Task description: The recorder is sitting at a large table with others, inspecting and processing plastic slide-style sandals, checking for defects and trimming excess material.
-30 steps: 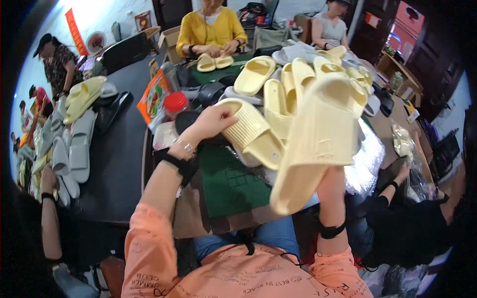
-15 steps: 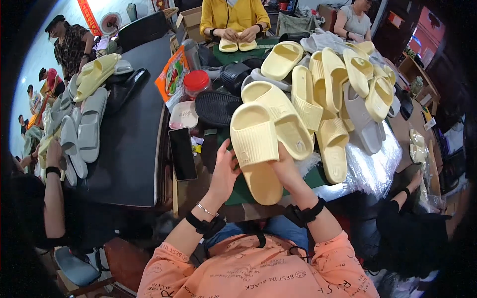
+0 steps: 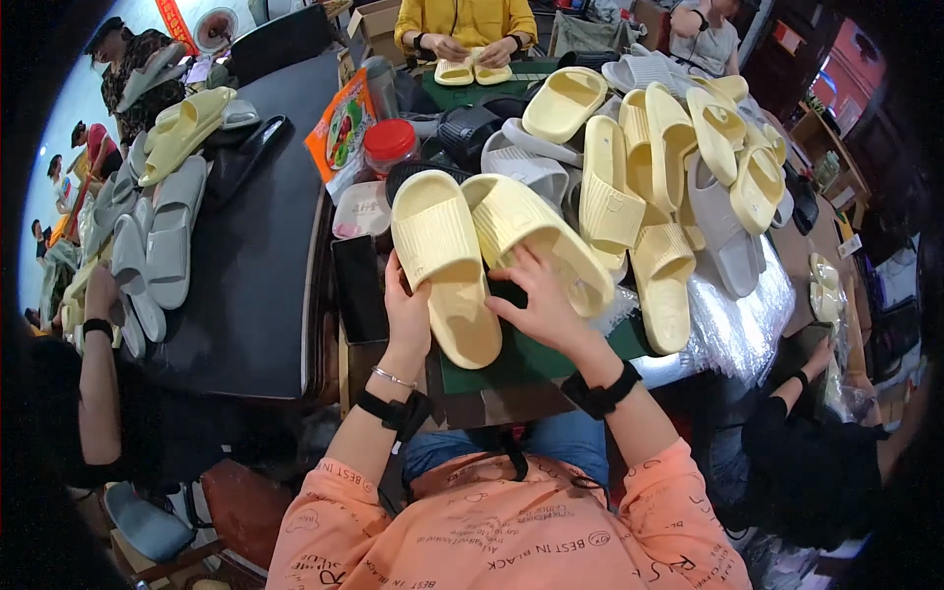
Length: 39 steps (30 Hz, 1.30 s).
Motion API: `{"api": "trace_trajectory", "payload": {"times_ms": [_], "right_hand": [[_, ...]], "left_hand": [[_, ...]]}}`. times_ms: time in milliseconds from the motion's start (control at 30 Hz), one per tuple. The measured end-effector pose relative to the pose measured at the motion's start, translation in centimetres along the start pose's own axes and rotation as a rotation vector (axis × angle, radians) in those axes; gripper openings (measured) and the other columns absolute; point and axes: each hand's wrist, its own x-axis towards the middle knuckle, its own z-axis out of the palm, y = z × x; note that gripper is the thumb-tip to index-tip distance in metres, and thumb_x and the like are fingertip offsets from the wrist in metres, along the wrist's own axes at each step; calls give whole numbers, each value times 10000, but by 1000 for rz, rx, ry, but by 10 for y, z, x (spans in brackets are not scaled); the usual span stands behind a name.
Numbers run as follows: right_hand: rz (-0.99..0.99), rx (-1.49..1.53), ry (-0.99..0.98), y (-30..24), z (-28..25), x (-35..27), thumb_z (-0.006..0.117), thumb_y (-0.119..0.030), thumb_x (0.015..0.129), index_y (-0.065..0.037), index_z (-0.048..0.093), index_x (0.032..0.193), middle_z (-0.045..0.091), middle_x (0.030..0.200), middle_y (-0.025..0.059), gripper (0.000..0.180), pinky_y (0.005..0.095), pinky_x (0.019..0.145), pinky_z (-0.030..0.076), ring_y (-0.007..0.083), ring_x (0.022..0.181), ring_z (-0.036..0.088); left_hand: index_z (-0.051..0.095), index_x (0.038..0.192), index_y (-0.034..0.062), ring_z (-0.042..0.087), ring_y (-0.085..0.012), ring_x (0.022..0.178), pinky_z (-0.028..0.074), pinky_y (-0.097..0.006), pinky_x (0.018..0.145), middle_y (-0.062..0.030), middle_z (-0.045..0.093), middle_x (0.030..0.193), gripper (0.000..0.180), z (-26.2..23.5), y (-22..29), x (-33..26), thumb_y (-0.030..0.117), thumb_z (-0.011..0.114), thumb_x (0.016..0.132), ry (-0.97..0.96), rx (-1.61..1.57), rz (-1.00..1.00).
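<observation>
Upright in front of me is a pale yellow slide slipper, its ribbed strap facing me. My left hand grips its left edge, thumb on the front and the other fingers partly hidden. Beside it on the right leans a second pale yellow slipper, tilted with its toe to the upper left. My right hand has its fingers apart, fingertips touching this slipper near the strap opening. The right thumb points toward the first slipper's edge. Below them lies a green mat.
A pile of yellow slippers and grey ones lies to the right, beside shiny clear plastic bags. A black phone, red-lidded jar and orange packet stand left. Grey slippers lie on a black table; co-workers sit around.
The front slipper has moved left and now stands beside the second one instead of overlapping it. My right hand has let go of the front slipper and spread its fingers at the second.
</observation>
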Motion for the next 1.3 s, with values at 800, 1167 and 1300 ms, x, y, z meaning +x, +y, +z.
{"api": "trace_trajectory", "payload": {"times_ms": [800, 1167, 1300], "right_hand": [[168, 536, 48, -26, 30, 1, 544, -233, 833, 5, 456, 1087, 464, 1077, 152, 360, 326, 913, 333, 258, 1039, 434], [332, 264, 107, -7, -40, -55, 578, -147, 798, 3, 556, 940, 597, 780, 133, 208, 287, 685, 456, 205, 712, 581], [623, 123, 493, 50, -74, -122, 567, -77, 808, 3, 579, 845, 583, 690, 47, 89, 223, 595, 429, 82, 624, 521]], "left_hand": [[290, 1319, -9, 465, -167, 1093, 378, -252, 897, -100, 450, 1236, 611, -16, -1, 12, -167, 394, 739, -91, -3, -168], [299, 1303, -14, 507, -181, 1021, 405, -260, 863, -115, 500, 1158, 562, -23, -29, 25, -115, 420, 764, -12, 234, -32], [251, 1326, -11, 352, -349, 1142, 255, -390, 981, -204, 322, 1273, 663, -5, -11, 2, -52, 490, 709, 86, 956, 247]]}}
